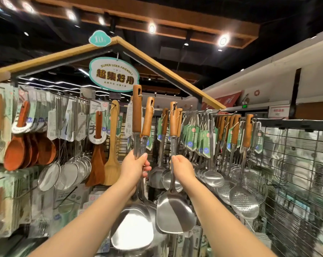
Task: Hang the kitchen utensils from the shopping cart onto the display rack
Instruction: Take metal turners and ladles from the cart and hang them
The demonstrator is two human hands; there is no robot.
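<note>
Steel-bladed and wooden-handled: two spatulas clenched together in the left hand, fingers curled round both steel shafts, handles upright, broad blades low and near; just to the right, apart from them, a third spatula grasped by its thin shaft in the right hand, fingers wrapped tight, handle top raised among the handles hanging on the display rack; hung there or only held there: cannot tell. Further right along the rack, hanging ladles and skimmers with green tags; to the left, a pale wooden turner, mesh strainers and reddish wooden spoons; above and far, an oval sign under a timber roof frame.
</note>
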